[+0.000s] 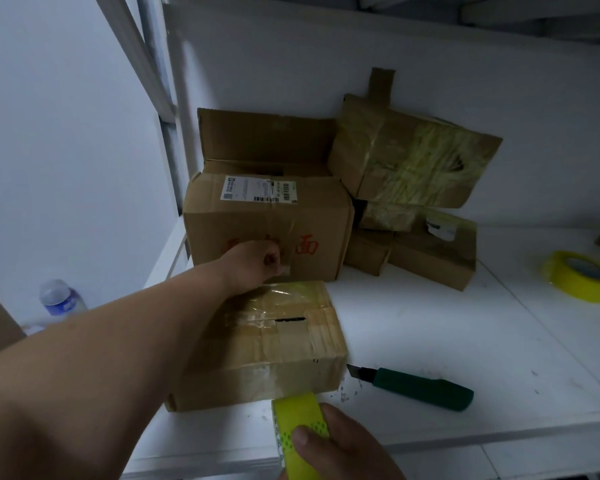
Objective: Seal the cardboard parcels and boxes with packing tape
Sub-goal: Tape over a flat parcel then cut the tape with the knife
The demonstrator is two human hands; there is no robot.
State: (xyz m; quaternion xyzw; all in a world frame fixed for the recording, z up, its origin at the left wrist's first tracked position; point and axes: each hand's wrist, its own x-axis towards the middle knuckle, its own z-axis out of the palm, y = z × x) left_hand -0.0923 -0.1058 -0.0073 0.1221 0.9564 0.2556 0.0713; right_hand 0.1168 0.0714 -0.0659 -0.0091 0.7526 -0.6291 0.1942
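Right hand [340,445] is nearest, fingers and thumb wrapped round a yellow tape roll [300,424] at the near edge of the small box [267,344], probably so the strip stays taut. Left hand [257,265] reaches over the far edge, fingertips pinching the tape end down there. Green utility knife [420,388] lies just right of the box, handy for cutting. Spare roll [579,280] sits far right.

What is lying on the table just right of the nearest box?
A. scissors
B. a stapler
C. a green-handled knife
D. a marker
C: a green-handled knife with its blade out lies on the white table, its tip near the box's lower right corner.
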